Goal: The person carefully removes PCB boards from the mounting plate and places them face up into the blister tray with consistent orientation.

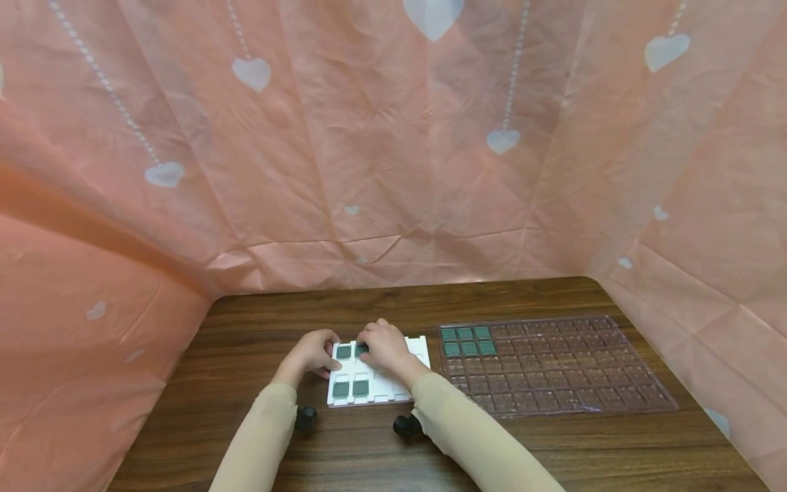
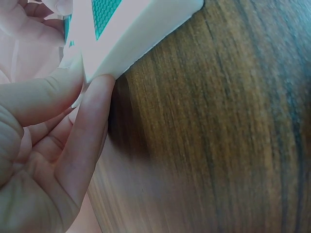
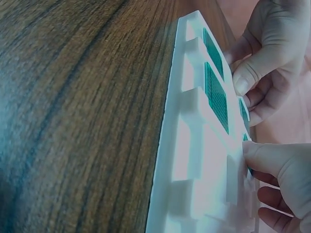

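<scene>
A white plastic tray (image 1: 382, 391) with shaped pockets lies on the table, bearing several square green chips with a fine grid surface. Two of these, a left chip (image 1: 341, 389) and its neighbour (image 1: 361, 388), sit in the near row. At the tray's left edge my left hand (image 1: 312, 353) grips the rim between thumb and fingers, seen close up in the left wrist view. Over the far row, my right hand (image 1: 384, 348) pinches a green chip (image 1: 361, 350) at the second pocket, its thumb (image 3: 260, 154) on the chip's edge. Another far-row chip (image 1: 343, 352) sits beside it.
To the right lies a clear plastic tray (image 1: 553, 365) with a grid of small pockets; several green chips (image 1: 467, 341) fill its far left corner. Black round devices (image 1: 305, 418) are by both wrists. A pink curtain (image 1: 381, 171) hangs behind the wooden table (image 1: 264, 314).
</scene>
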A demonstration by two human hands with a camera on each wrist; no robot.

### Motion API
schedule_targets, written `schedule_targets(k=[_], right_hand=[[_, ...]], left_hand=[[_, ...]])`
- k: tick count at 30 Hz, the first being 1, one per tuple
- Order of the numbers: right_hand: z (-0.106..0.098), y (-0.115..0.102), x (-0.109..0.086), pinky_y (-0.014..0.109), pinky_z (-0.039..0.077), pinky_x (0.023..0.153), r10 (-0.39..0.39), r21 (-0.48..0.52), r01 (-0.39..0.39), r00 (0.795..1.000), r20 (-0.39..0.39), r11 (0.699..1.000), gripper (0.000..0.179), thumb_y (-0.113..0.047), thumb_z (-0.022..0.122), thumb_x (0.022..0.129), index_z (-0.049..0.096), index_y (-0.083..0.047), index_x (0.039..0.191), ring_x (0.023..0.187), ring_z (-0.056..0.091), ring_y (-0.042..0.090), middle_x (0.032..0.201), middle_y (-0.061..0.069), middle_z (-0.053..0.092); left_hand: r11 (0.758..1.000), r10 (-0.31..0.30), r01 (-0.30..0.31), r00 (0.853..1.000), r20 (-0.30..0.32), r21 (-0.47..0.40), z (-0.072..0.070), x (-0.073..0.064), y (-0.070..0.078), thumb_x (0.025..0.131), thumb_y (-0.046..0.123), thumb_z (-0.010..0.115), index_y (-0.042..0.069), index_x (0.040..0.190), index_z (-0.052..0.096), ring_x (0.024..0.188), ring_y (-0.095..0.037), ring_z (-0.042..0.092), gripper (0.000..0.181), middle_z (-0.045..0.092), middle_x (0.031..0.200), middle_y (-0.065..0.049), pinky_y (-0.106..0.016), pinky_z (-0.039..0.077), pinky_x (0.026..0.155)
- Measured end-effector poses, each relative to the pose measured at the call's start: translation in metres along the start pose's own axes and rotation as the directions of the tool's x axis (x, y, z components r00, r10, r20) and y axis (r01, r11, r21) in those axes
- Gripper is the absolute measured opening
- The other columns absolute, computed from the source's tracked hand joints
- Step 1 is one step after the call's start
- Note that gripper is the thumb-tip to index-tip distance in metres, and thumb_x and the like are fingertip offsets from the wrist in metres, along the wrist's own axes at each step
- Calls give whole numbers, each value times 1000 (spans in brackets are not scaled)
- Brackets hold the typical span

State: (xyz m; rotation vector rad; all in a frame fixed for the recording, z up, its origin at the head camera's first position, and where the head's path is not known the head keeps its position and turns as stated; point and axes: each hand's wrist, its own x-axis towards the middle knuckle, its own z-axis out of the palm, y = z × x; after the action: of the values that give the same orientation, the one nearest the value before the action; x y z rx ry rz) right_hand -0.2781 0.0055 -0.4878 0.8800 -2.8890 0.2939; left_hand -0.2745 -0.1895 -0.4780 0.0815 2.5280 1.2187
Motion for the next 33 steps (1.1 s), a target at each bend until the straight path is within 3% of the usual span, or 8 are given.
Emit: schedule_targets(k=[12, 33], right_hand=[[-1, 0, 0, 33, 50, 82, 25, 82, -26, 1000, 7, 996, 23, -29, 77, 86, 74, -19, 107, 95, 52, 16, 106, -3, 65], [4, 9, -13, 36, 51, 81, -2, 196, 30, 990, -142, 980, 25, -28, 78, 83, 74, -17, 105, 94, 54, 18, 103, -2, 66]], left_hand=[[1000, 1, -1, 1000, -5, -1, 0, 1, -1, 73, -12, 81, -4, 111, 60, 67, -23, 59, 44, 51, 84, -13, -33, 61, 52], [1000, 11, -11, 1000, -6, 0, 2, -1, -1, 72, -13, 80, -5, 111, 60, 68, -23, 58, 45, 51, 84, -13, -33, 61, 53]])
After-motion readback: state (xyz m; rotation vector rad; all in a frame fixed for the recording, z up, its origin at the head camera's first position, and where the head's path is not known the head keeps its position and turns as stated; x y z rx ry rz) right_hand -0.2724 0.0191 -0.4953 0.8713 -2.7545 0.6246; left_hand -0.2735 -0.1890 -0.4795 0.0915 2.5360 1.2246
